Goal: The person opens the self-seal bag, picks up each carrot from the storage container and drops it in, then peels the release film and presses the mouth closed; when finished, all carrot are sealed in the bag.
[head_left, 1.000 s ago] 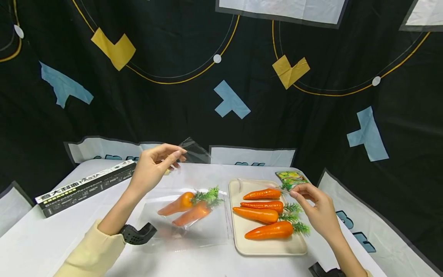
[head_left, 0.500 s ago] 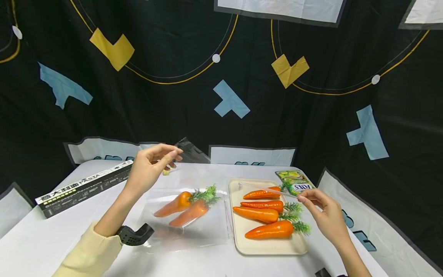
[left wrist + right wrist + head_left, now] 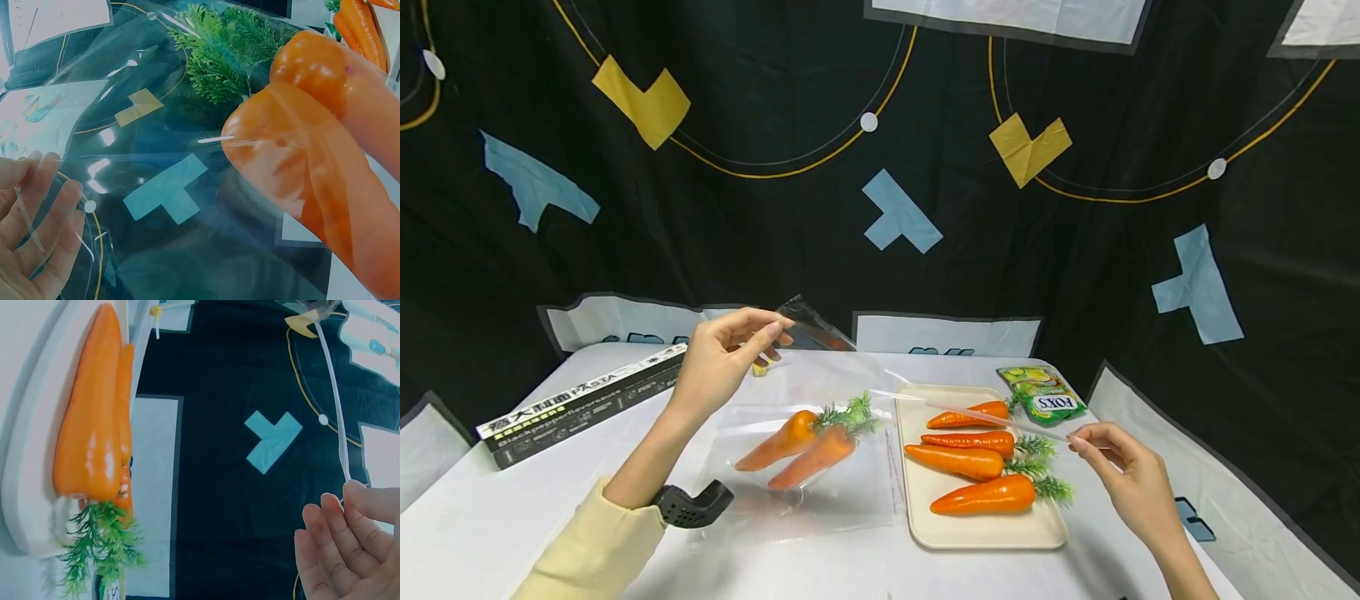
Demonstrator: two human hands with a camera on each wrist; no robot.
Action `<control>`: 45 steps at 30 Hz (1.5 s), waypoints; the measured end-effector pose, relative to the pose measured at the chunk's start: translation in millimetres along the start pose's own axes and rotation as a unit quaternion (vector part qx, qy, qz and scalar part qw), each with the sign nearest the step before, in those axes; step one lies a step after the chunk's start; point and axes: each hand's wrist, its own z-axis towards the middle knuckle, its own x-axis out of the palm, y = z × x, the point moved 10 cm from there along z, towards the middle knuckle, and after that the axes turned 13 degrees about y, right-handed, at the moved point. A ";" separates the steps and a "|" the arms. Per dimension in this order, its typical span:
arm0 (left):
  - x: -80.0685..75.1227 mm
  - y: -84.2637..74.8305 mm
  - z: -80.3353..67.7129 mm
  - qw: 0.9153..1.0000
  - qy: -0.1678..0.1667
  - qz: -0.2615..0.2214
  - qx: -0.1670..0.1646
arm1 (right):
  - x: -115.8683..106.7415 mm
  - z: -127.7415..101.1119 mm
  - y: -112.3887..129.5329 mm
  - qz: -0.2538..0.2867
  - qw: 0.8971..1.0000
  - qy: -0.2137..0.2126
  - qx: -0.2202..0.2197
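A clear plastic bag (image 3: pixel 827 496) lies on the white table with two orange carrots (image 3: pixel 790 442) inside, leafy ends toward the tray. My left hand (image 3: pixel 777 332) is raised above it and pinches the bag's upper flap between thumb and forefinger. In the left wrist view the film (image 3: pixel 156 187) stretches over the carrots (image 3: pixel 325 162). My right hand (image 3: pixel 1078 442) pinches the end of a thin clear strip (image 3: pixel 970 411), which runs from the bag's mouth across the tray. The same strip (image 3: pixel 334 406) shows in the right wrist view, rising from my right hand (image 3: pixel 350 487).
A cream tray (image 3: pixel 985 537) right of the bag holds several carrots (image 3: pixel 958 462). A green sweets packet (image 3: pixel 1041 396) lies behind it. A long black pasta box (image 3: pixel 580 400) sits at the left. A dark patterned cloth hangs behind the table.
My right hand has moved right and toward me, drawing the clear strip out longer over the tray. My left hand keeps its pinch on the flap, nearly still.
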 end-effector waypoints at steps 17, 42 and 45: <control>-0.8 1.6 -1.9 1.000 -0.002 0.001 -0.005 | -0.3 -7.0 -6.7 -0.002 1.000 -0.003 0.008; -4.8 4.3 -7.0 1.000 -0.002 0.023 -0.007 | -30.5 -15.6 -45.2 -0.006 0.992 -0.079 0.098; -3.8 3.4 -6.9 1.000 0.001 0.018 -0.003 | -35.2 -14.0 -51.5 -0.006 0.991 -0.091 0.101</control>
